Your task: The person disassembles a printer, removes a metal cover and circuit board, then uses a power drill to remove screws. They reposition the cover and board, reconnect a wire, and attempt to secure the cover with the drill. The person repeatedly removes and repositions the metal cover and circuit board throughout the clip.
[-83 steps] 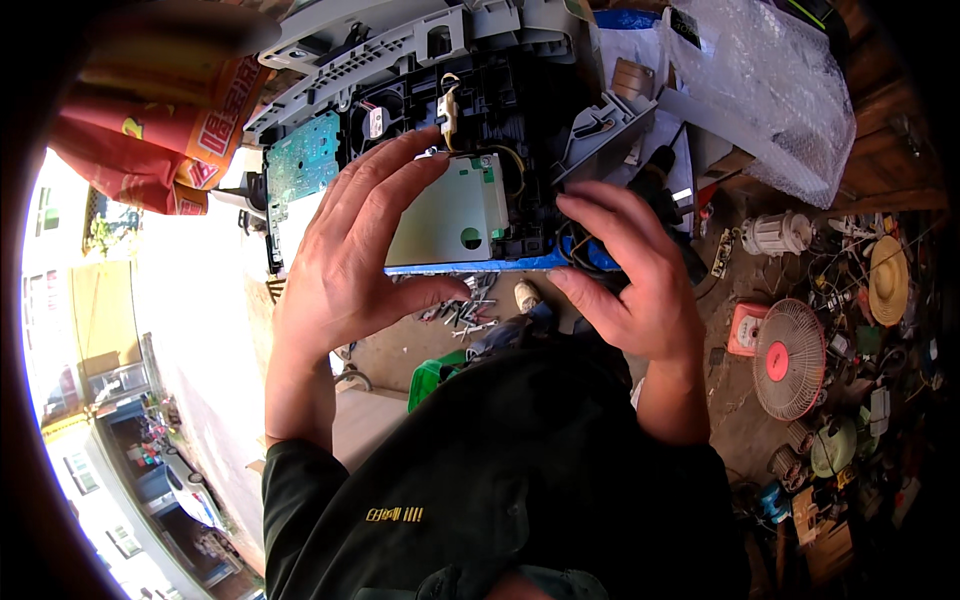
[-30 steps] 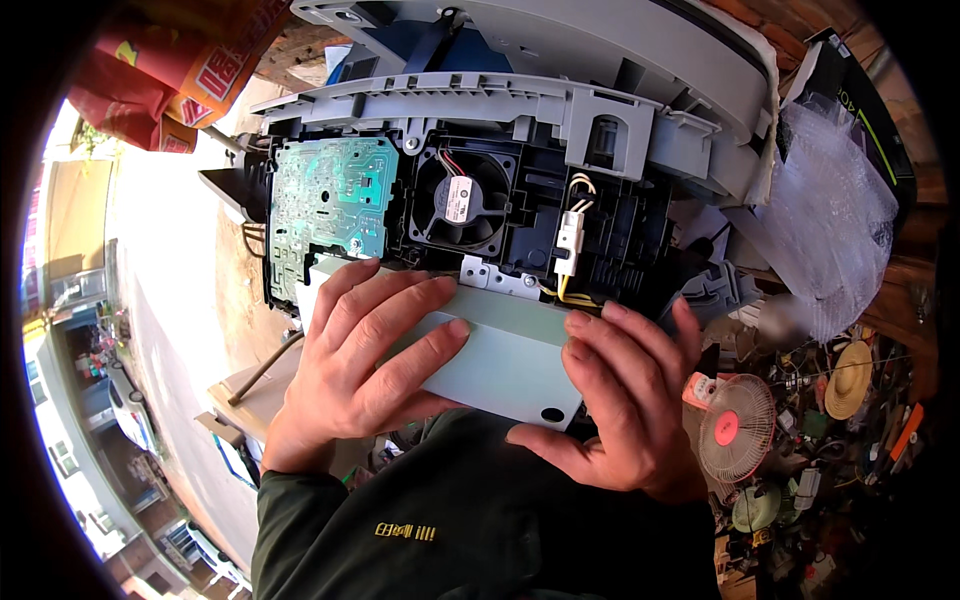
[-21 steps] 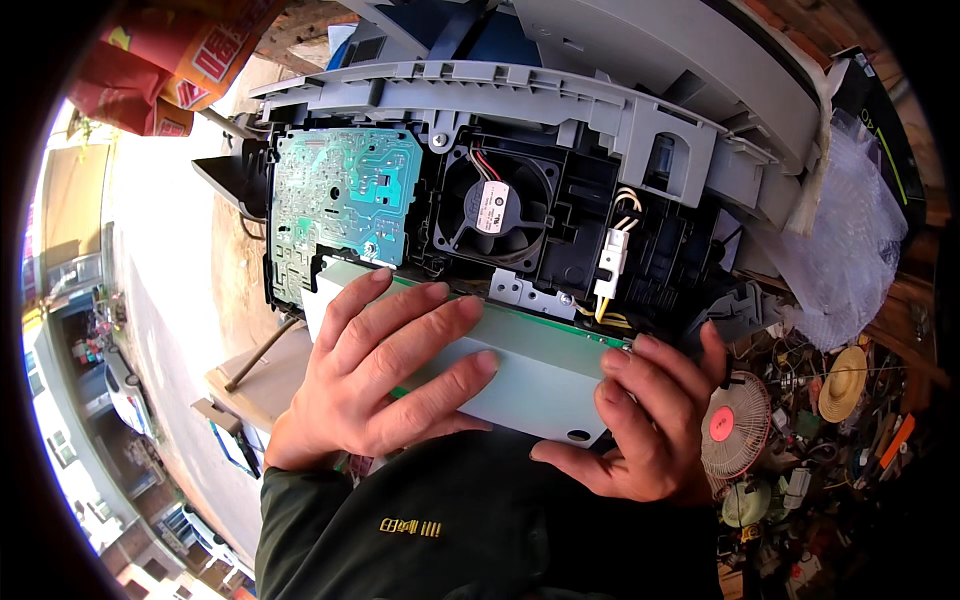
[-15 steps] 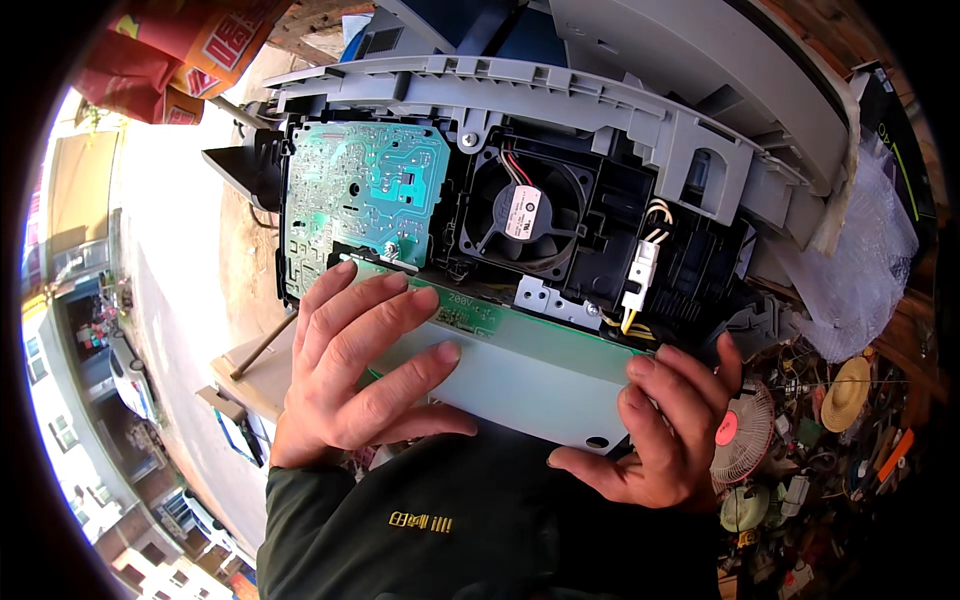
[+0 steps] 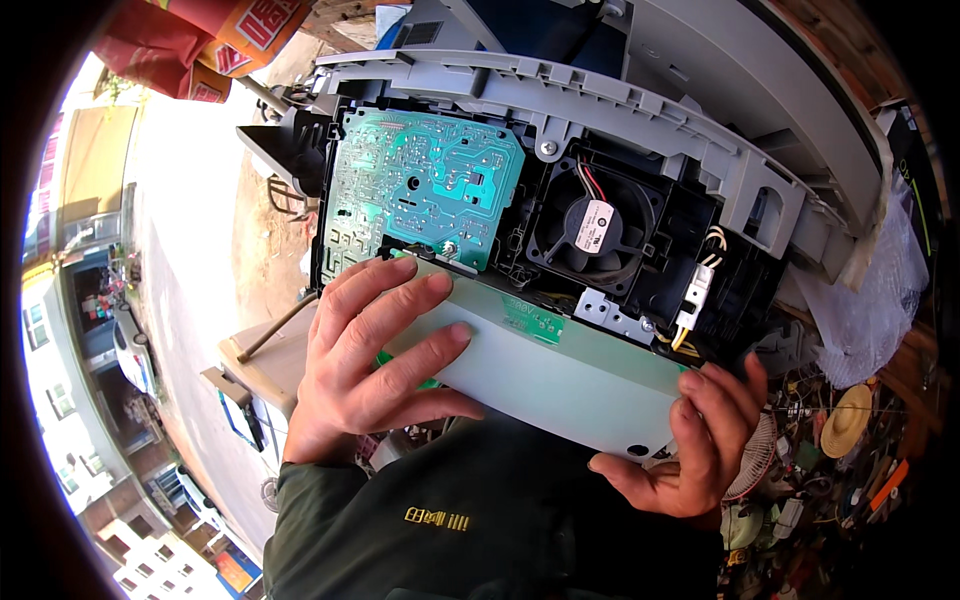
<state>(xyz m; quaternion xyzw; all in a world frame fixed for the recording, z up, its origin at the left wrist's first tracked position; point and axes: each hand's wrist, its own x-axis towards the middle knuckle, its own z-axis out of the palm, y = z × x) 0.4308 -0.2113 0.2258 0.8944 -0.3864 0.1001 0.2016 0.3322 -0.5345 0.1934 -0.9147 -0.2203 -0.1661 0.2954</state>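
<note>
A long, whitish translucent plastic cover [image 5: 560, 385] spans the space between my two hands, along the near side of an opened grey machine that looks like a printer. My left hand [image 5: 385, 350] is closed on its left part, fingers over the top and thumb at the near edge. At the right end, my right hand [image 5: 705, 430] grips it with fingertips on the far edge and thumb below. Part of a green board [image 5: 532, 318] shows at the cover's far edge. Beyond it are a larger green circuit board [image 5: 425, 185] and a black cooling fan [image 5: 592, 228].
The machine's grey frame [image 5: 600, 90] arches along the far side. A white connector with wires [image 5: 697, 290] sits right of the fan. Clear plastic wrap [image 5: 865, 310], a straw hat [image 5: 847, 420] and clutter lie at right. A wooden stand [image 5: 270, 340] is at left.
The machine, cover and both hands have shifted rightward in the picture, and the background has moved somewhat too. Both hands keep their hold on the cover.
</note>
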